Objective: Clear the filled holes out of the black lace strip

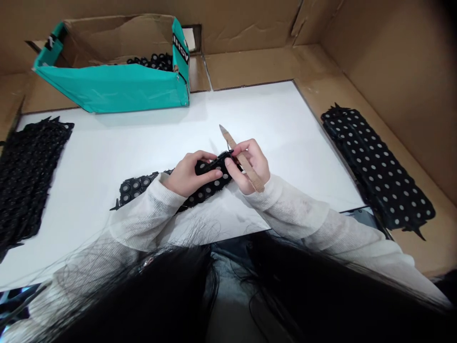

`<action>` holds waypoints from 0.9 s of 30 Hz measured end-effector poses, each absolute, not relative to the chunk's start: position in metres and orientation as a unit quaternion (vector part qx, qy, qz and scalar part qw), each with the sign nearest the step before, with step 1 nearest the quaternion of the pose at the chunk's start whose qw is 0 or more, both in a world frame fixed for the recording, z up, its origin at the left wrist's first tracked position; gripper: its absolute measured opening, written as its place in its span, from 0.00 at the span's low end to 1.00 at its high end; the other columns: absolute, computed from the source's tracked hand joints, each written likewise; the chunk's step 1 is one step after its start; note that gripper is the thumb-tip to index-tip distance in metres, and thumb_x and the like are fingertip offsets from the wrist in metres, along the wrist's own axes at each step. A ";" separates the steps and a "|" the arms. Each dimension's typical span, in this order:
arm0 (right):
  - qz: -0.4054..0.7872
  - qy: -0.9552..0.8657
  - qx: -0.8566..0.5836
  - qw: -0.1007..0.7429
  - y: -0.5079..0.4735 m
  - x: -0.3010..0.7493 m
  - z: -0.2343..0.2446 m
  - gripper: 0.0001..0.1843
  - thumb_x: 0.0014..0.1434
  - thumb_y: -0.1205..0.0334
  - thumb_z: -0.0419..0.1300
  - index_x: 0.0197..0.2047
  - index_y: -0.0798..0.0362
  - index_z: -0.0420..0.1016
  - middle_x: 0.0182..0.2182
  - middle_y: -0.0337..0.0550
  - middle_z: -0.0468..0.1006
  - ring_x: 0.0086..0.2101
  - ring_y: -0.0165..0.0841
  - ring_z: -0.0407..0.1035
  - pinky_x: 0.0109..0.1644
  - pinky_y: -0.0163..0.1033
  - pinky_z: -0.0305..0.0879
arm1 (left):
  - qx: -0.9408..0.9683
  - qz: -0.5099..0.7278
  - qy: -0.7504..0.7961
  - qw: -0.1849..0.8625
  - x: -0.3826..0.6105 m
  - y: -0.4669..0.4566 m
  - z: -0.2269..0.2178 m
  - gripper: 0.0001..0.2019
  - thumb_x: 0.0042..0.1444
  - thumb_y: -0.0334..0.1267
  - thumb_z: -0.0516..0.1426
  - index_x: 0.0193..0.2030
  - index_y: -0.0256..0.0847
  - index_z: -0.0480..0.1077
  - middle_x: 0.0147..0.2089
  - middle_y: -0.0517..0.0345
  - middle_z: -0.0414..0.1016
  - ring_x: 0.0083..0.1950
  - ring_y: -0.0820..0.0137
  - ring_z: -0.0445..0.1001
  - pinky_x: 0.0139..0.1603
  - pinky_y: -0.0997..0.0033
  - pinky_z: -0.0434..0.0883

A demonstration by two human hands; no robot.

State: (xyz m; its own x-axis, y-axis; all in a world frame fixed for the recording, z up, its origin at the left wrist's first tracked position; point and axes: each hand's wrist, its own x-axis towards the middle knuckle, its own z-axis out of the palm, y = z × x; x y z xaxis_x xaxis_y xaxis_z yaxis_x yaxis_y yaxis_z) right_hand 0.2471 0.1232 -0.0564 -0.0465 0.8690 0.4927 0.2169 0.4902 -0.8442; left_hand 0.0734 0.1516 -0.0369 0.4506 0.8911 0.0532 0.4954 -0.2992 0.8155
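Observation:
A black strip of round rings with white dots (143,186) lies across the middle of the white table (278,128). My left hand (191,174) is closed over the strip's right end, fingers wrapped round it. My right hand (250,164) is closed on a tan, tape-wrapped tool with a pointed metal tip (240,156); the tip points up and away from me. The thumb and forefinger of that hand also pinch the strip's end beside my left fingers.
A teal cardboard box (114,85) holding black rings stands at the back left. A pile of black strips (24,171) lies at the left edge. A stack of dotted black strips (374,166) lies on the cardboard at right. Cardboard walls surround the table.

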 end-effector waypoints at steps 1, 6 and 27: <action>0.284 -0.659 -0.417 0.559 0.122 0.247 -0.056 0.08 0.58 0.60 0.55 0.38 0.50 0.58 0.23 0.33 0.61 0.22 0.24 0.58 0.24 0.32 0.57 | 0.752 0.259 0.459 0.396 0.074 0.152 -0.036 0.22 0.45 0.53 0.60 0.40 0.37 0.70 0.36 0.54 0.74 0.40 0.64 0.71 0.45 0.63 0.67; 0.269 -0.655 -0.435 0.557 0.119 0.246 -0.059 0.11 0.56 0.59 0.58 0.40 0.50 0.59 0.26 0.35 0.64 0.26 0.26 0.63 0.29 0.33 0.63 | 0.700 0.276 0.465 0.466 0.071 0.150 -0.030 0.18 0.43 0.49 0.62 0.34 0.36 0.71 0.31 0.57 0.74 0.34 0.68 0.70 0.37 0.67 0.67; 0.151 -0.682 -0.298 0.651 0.110 0.254 -0.054 0.06 0.58 0.66 0.50 0.40 0.51 0.63 0.23 0.34 0.64 0.20 0.24 0.60 0.20 0.33 0.56 | 0.618 0.369 0.519 0.461 0.062 0.153 -0.043 0.16 0.42 0.45 0.64 0.34 0.36 0.71 0.31 0.55 0.74 0.33 0.67 0.72 0.36 0.65 0.70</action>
State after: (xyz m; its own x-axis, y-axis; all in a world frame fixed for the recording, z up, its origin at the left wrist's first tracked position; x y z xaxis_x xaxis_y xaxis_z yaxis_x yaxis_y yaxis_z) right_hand 0.2543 0.1101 -0.0536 0.0248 0.6028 0.7975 0.2103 0.7767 -0.5937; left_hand 0.0616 0.1529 -0.0431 0.1891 0.9817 -0.0236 0.3013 -0.0352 0.9529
